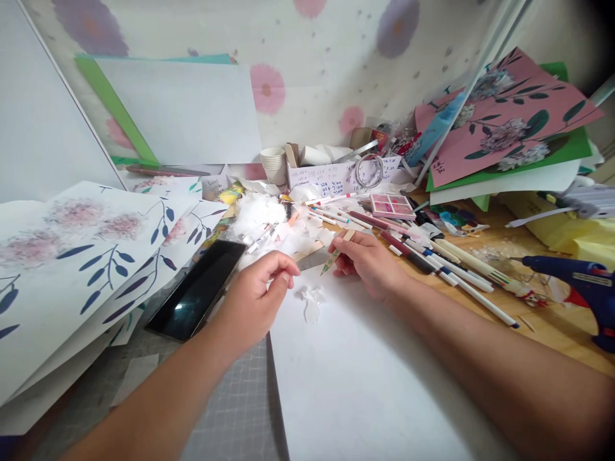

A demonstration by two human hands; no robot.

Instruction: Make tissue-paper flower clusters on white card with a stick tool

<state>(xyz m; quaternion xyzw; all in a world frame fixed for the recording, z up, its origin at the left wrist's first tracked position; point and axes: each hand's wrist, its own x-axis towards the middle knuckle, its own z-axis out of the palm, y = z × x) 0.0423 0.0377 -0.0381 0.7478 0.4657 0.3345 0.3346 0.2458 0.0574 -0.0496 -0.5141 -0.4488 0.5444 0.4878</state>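
Note:
My right hand [368, 262] pinches a narrow wooden craft stick [330, 261] with a green pattern on its lower, pointed end. That end tilts down over the top of a large white paper sheet [355, 378]. Across from it, my left hand [262, 288] is closed, thumb against curled fingers. Whatever it may hold is too small to make out. A grey flat strip [313, 259] lies between the two hands. Just below them, a small crumpled white paper piece [312, 304] rests on the sheet.
A black phone [196, 291] lies left of my left hand on a grey cutting mat [235, 397]. Flower artworks [106, 243] stand at left. Behind are paper scraps [298, 237], paper cups [273, 165] and several pens [432, 256]. A blue glue gun [571, 269] lies at right.

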